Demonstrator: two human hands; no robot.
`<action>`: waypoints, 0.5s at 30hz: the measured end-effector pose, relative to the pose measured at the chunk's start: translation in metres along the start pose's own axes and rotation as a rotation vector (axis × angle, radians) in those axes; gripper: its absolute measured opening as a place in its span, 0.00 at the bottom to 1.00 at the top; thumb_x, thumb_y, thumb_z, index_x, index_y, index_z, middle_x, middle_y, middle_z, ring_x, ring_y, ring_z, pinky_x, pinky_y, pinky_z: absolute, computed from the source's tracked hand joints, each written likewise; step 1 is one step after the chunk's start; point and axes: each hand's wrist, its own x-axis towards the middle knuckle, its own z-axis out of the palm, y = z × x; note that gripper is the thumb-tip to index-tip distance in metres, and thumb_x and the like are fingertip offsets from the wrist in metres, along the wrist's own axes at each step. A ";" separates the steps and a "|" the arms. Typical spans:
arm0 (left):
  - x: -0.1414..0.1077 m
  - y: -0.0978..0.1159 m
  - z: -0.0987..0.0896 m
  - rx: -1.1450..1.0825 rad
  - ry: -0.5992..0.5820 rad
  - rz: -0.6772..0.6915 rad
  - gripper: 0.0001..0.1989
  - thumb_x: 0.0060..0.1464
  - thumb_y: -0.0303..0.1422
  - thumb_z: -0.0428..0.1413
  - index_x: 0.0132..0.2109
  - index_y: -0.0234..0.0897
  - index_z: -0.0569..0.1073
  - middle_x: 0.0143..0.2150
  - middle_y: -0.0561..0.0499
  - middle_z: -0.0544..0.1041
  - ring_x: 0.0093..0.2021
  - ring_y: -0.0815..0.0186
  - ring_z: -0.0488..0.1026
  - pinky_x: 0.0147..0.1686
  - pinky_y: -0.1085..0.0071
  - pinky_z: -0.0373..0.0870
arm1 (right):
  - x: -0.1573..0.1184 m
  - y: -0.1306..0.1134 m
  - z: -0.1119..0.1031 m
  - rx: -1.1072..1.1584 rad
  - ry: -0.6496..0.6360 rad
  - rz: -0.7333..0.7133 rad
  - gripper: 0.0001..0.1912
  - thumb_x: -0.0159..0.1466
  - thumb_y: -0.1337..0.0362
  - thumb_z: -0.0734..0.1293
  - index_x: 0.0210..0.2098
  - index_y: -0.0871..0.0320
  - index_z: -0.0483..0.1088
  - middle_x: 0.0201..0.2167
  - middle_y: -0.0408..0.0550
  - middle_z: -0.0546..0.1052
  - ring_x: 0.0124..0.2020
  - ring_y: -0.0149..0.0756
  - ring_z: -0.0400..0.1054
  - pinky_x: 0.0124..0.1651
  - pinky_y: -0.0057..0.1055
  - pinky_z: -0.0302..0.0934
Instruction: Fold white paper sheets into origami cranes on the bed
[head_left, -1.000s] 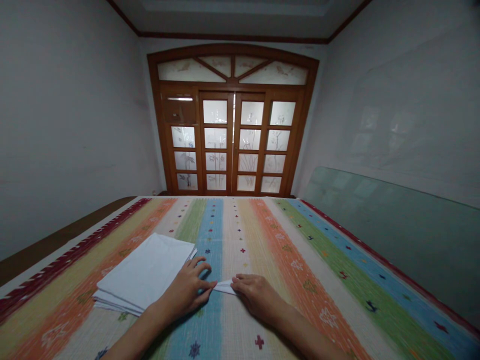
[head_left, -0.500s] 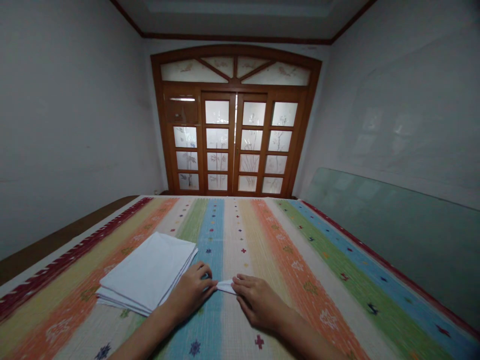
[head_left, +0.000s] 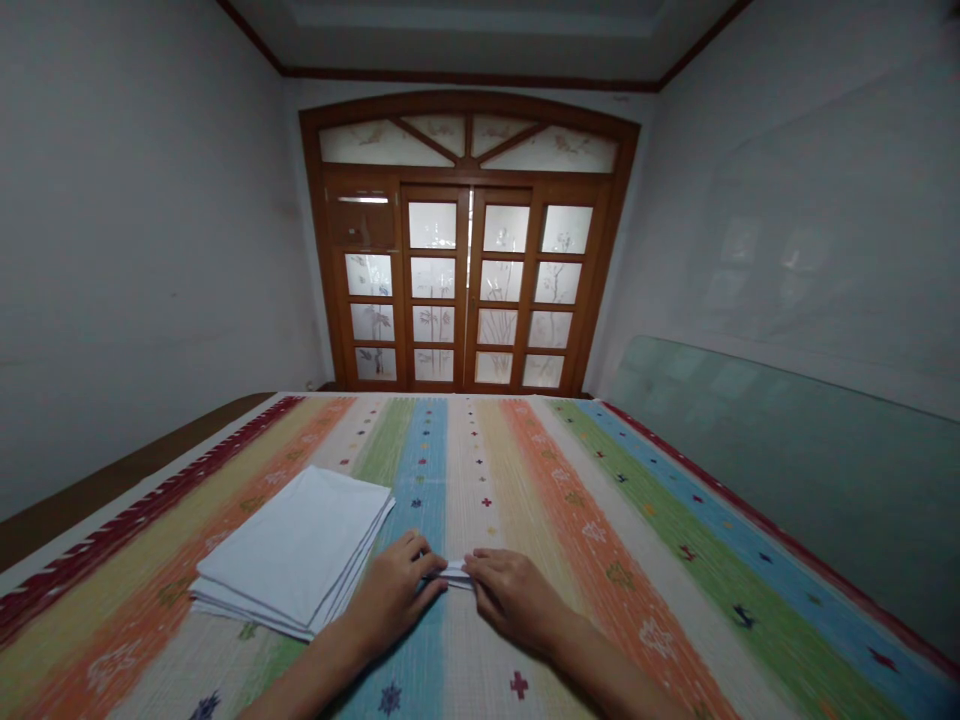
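Note:
A small folded white piece (head_left: 456, 573), paper or cloth, lies between my two hands near the front middle of the striped cover. My left hand (head_left: 401, 590) pinches its left end between thumb and fingers. Its right end is under the closed fingers of my right hand (head_left: 514, 595), which hide part of it. Beside my left forearm, to the left, rests a stack of white sheets (head_left: 300, 545) with slightly uneven edges.
The striped, patterned cover (head_left: 517, 500) spreads over the wide surface. A pale green panel (head_left: 787, 440) stands along the right side. Wooden doors with glass panes (head_left: 469, 290) are at the far end, between white walls.
My left hand has shifted slightly to the right, nearer my right hand. Less of the white piece's length shows between them, and a fold line is now visible on it.

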 end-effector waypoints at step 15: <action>0.003 0.009 0.002 -0.211 0.022 -0.117 0.07 0.60 0.27 0.56 0.37 0.39 0.80 0.39 0.47 0.78 0.43 0.58 0.76 0.50 0.63 0.70 | -0.003 0.016 -0.001 0.285 0.157 0.147 0.12 0.64 0.72 0.66 0.43 0.57 0.79 0.43 0.55 0.84 0.47 0.44 0.77 0.53 0.40 0.69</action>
